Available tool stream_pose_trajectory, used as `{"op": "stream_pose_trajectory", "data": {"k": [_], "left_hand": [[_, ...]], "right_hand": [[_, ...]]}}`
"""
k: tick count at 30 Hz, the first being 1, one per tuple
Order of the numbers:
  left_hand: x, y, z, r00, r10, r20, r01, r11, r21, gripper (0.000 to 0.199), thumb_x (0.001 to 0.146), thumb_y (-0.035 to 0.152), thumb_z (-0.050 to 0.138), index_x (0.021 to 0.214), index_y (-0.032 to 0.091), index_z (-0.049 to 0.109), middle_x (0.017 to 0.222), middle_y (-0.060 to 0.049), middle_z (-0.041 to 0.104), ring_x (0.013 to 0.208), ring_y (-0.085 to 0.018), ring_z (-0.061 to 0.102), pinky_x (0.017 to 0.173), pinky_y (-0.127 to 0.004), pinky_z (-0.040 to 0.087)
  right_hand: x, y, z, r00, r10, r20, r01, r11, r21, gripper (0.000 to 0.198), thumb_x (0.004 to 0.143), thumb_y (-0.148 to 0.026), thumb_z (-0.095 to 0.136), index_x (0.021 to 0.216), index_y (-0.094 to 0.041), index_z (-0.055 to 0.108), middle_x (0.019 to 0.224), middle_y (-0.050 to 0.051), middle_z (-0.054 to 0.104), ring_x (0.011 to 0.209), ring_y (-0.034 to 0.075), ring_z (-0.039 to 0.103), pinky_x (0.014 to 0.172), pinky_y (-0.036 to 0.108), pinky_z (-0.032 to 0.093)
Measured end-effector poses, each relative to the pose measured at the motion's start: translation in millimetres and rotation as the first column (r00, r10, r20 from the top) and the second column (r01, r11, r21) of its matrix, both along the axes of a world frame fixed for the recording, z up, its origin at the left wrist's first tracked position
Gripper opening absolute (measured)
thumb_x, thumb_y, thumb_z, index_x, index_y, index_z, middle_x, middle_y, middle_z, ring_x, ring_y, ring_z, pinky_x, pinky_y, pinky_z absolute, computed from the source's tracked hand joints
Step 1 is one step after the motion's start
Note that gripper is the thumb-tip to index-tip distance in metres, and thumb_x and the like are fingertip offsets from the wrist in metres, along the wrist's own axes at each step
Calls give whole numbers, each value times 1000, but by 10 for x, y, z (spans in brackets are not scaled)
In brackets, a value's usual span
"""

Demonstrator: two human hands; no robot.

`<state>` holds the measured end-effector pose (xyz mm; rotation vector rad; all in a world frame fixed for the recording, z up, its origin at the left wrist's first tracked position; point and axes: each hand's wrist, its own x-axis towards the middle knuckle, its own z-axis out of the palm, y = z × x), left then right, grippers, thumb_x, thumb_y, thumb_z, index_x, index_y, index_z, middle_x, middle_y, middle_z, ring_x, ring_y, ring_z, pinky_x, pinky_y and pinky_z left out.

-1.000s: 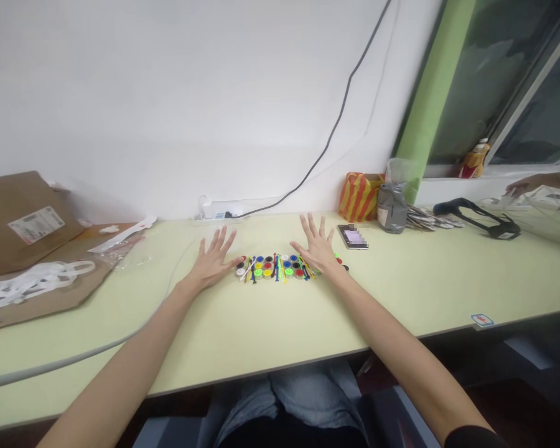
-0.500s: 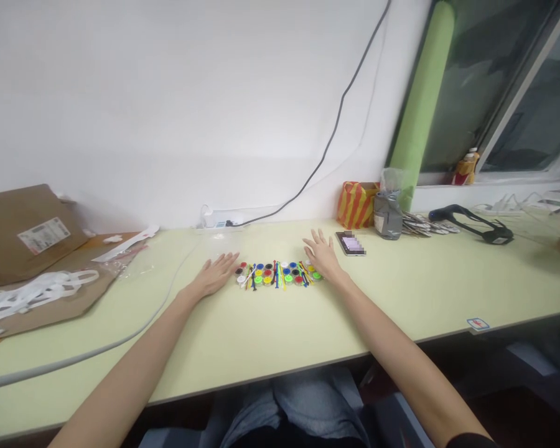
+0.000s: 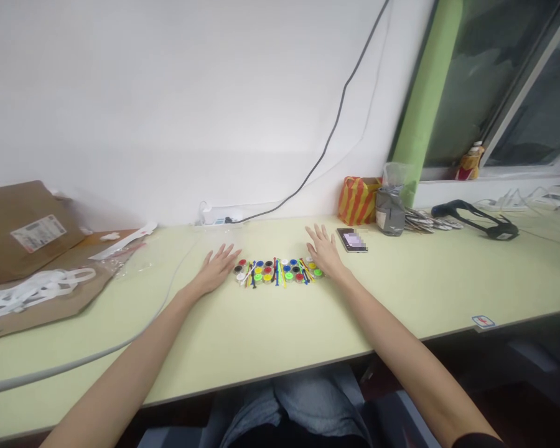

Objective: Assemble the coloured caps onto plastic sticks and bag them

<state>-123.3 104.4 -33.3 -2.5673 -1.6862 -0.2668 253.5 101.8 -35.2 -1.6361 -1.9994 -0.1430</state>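
Note:
Several small round pieces with coloured tops (image 3: 267,278) lie in rows on the pale green table (image 3: 261,330). Thin coloured plastic sticks (image 3: 277,272) lie between groups of them, in red, blue, green, yellow, white and black. My left hand (image 3: 217,269) rests palm down at the left end of the rows, its fingers stretched out and holding nothing. At the right end, my right hand (image 3: 325,254) lies with fingers spread, also holding nothing. It partly covers the pieces there.
A phone (image 3: 353,240) lies right of my right hand. Behind it stand a striped bag (image 3: 358,200) and a grey bag (image 3: 389,211). Black headgear (image 3: 476,218) is at far right. Brown packaging (image 3: 28,233) and a grey cable (image 3: 135,336) occupy the left. A power strip (image 3: 214,218) sits by the wall.
The view has shifted slightly. Both hands stay at the two ends of the rows with fingers extended. At the far right edge, a blurred hand-like shape is no longer in view.

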Motion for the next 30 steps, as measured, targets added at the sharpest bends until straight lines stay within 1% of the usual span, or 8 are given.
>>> {"op": "stream_pose_trajectory", "data": {"k": [2,6,10,13,17,20,26,30], "left_hand": [[-9,5,-11,1000,-28,-4,28,1000,10,56,102,40,21,157,33,26,167,2,12,155,-24,5,123,-55,9],[3,-9,-10,997,-77,14,77,997,19,59,100,45,29,158,34,22,167,1,11,155,-25,6,123,-55,10],[32,-33,3,995,-94,32,93,995,37,60,99,37,31,158,32,23,167,1,11,155,-24,5,124,-55,8],[53,-46,8,995,-98,36,96,994,51,58,99,30,26,157,32,26,167,2,12,155,-22,7,124,-54,8],[80,-50,2,996,-78,39,76,995,57,56,100,27,21,155,32,33,166,2,16,154,-22,11,125,-52,11],[86,-40,-12,997,-73,28,72,996,49,55,100,27,21,153,32,38,166,2,18,154,-22,13,125,-52,12],[81,-25,-16,997,-73,9,73,997,34,52,102,31,22,146,36,47,166,5,17,154,-23,15,124,-52,15],[93,-27,6,998,-69,12,69,998,10,52,102,32,20,144,35,50,166,5,16,154,-23,14,124,-52,14]], "right_hand": [[1,-8,-5,1000,8,-10,-8,1000,10,59,100,-27,34,158,-25,25,166,11,19,154,30,8,118,63,20],[13,-1,-15,998,27,-49,-24,998,52,61,97,-22,36,157,-24,29,165,10,22,154,29,11,118,63,20],[34,19,24,991,65,-119,-43,982,181,64,90,-9,31,152,-21,40,163,7,29,152,21,20,121,52,22],[62,7,81,986,40,-161,10,955,298,70,84,-4,31,150,-21,43,162,5,31,152,20,21,121,48,24],[115,-5,111,976,-50,-211,129,917,379,80,79,-3,33,156,-24,32,163,4,28,151,21,21,120,50,24],[145,22,81,964,-95,-249,189,901,390,82,80,-5,33,159,-25,26,164,4,25,150,22,23,119,49,26],[186,94,15,946,-108,-306,216,913,346,81,80,-7,33,159,-23,24,164,5,22,149,23,23,118,45,29],[296,148,8,921,-123,-370,264,895,359,85,77,-5,33,160,-20,20,164,8,23,148,23,26,118,44,30]]}}
